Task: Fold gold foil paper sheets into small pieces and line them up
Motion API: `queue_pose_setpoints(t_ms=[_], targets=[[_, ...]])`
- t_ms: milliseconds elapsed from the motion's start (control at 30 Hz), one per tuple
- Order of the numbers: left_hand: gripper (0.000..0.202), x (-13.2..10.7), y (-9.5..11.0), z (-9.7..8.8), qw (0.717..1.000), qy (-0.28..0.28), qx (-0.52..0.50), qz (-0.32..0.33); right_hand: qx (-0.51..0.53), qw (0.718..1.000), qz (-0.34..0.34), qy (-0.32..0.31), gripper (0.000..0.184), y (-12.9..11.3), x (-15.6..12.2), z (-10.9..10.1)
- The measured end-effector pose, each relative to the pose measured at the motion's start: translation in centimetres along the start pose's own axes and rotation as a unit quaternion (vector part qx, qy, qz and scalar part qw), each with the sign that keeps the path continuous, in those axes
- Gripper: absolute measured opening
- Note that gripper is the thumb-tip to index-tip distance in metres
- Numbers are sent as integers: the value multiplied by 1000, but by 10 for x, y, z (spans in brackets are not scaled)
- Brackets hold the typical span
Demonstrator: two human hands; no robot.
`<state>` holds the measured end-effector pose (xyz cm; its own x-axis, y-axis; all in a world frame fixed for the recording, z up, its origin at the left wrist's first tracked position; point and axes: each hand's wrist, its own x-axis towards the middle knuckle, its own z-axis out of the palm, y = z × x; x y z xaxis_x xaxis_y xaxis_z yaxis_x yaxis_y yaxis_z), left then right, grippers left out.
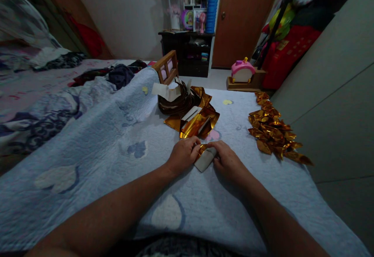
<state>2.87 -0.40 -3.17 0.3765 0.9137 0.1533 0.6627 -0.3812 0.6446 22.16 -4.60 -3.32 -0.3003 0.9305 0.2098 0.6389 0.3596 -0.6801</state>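
Between my two hands is a piece of gold foil paper (205, 159), partly folded, its pale backing facing up. My left hand (183, 155) pinches its left edge, where a strip of gold shows. Along the right edge, my right hand (229, 159) grips the same paper with thumb and fingers. Just beyond the hands lie loose gold foil sheets (198, 122), some with white sides showing. A thick curled stack of the paper (175, 103) rests behind them. To the right, a long pile of folded gold foil pieces (270, 130) runs along the bed's edge.
The bed is covered by a light blue quilt (111, 194) with heart shapes. Crumpled clothes (121, 76) lie at the far left. Beyond the bed are a dark cabinet (187, 54), a wooden headrest-like frame (166, 68) and a pink toy (243, 71). A pale panel (336, 113) borders the right side.
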Motion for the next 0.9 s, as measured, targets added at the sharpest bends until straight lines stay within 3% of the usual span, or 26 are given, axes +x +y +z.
queue_pose_setpoints(t_ms=[200,433,633,900], targets=[[12,0,2,3,997,-6,80,10,-121,993,-3,14,44,-3,1,2],[7,-2,-2,9,983,6,169,63,-165,984,-62,-4,31,-10,-1,0],[12,-2,0,9,986,-38,139,86,-108,986,-100,-82,19,-15,-3,-1],[8,1,-11,-7,985,-94,40,137,-90,986,-102,-93,7,-17,-2,-4]])
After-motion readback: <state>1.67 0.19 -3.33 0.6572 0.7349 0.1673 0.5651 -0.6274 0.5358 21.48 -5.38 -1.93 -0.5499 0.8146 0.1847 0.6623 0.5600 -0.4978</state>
